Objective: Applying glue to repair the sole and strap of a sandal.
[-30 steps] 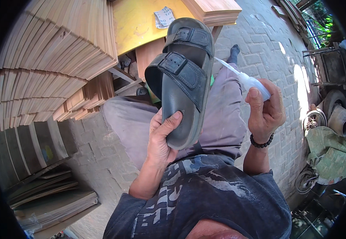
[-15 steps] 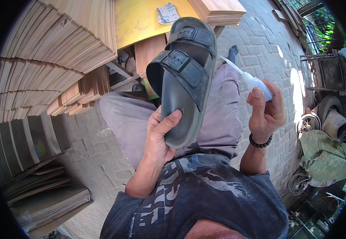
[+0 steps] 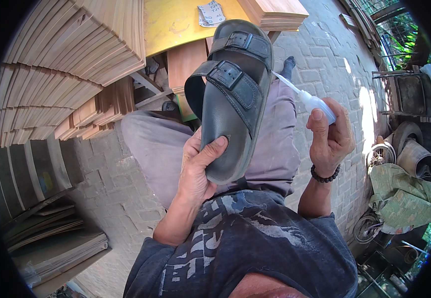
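Both hands are raised over the person's lap: the left hand [image 3: 199, 166] grips the heel end of a dark two-strap sandal [image 3: 231, 99], thumb pressed on the footbed and the other fingers wrapped behind the sole, so that the sandal stands nearly upright with its toe end pointing away and up. Two broad straps with buckles cross its upper half, one above the other. The right hand [image 3: 330, 139] is closed around a small white squeeze bottle [image 3: 318, 105], thumb laid along its side, and the bottle's long thin nozzle [image 3: 285, 82] slants up and left until its tip meets the right edge of the sandal, just beside the lower strap; whether the tip actually touches the sole edge cannot be told. A dark bead bracelet [image 3: 324, 176] sits on the right wrist. Below the sandal lie the person's grey trousers [image 3: 275, 144], and nearer the camera a dark printed shirt [image 3: 245, 238]. Stacks of thin wooden boards [image 3: 71, 59] fill the left side, a yellow board [image 3: 176, 25] with a scrap of paper [image 3: 210, 12] lies beyond the sandal's toe, and grey brick paving [image 3: 334, 59] spreads to the right, where a green cloth bundle [image 3: 404, 196] rests well apart from the hands
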`<state>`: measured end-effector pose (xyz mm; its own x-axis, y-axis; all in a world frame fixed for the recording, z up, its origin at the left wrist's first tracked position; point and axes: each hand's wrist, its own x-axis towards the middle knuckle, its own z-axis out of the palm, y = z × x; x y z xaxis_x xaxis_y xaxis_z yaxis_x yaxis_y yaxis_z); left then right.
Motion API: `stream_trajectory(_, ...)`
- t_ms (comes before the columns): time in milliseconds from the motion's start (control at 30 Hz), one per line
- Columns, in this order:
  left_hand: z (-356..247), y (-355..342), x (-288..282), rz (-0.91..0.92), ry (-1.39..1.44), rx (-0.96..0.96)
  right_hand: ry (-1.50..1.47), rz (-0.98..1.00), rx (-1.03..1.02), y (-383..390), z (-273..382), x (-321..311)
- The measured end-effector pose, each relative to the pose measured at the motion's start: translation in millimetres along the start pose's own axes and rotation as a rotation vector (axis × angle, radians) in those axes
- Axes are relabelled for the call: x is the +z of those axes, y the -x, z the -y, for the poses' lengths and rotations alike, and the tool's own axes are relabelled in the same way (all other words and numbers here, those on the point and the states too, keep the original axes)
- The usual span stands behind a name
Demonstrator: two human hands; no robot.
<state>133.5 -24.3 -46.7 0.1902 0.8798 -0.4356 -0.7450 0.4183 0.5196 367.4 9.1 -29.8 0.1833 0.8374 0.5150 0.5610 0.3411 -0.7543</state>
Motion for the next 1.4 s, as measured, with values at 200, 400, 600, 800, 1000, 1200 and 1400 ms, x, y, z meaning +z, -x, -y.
stream_trajectory(200, -6.2, -0.6, -6.5, 0.077, -0.076, 0.024, 0.067, 0.108, -0.013, -12.4, 4.2, -8.8)
stream_trajectory(400, -6.1, -1.2, -6.6, 0.073, -0.089, 0.064, 0.116, 0.160, -0.050, -24.8, 12.5, -6.8)
stream_trajectory(600, -5.7, -2.2, -7.4, 0.058, -0.062, 0.033, 0.097, 0.165, 0.002, -27.8, 15.1, -3.6)
stream_trajectory(800, -4.2, -3.1, -11.8, 0.030, -0.052, 0.031, 0.046, 0.171, 0.021, -30.0, 9.7, -5.1)
stream_trajectory(1000, -3.9, -3.4, -13.5, 0.046, -0.061, 0.032, 0.055, 0.164, -0.018, -32.6, 9.3, -0.5)
stream_trajectory(1200, -4.2, -2.8, -10.0, 0.043, -0.047, 0.027, 0.091, 0.226, -0.032, -30.9, 12.1, -3.5)
stream_trajectory(1400, -2.3, -4.5, -11.3, 0.045, -0.071, 0.074, 0.096, 0.230, -0.112, -27.8, 11.2, -1.4)
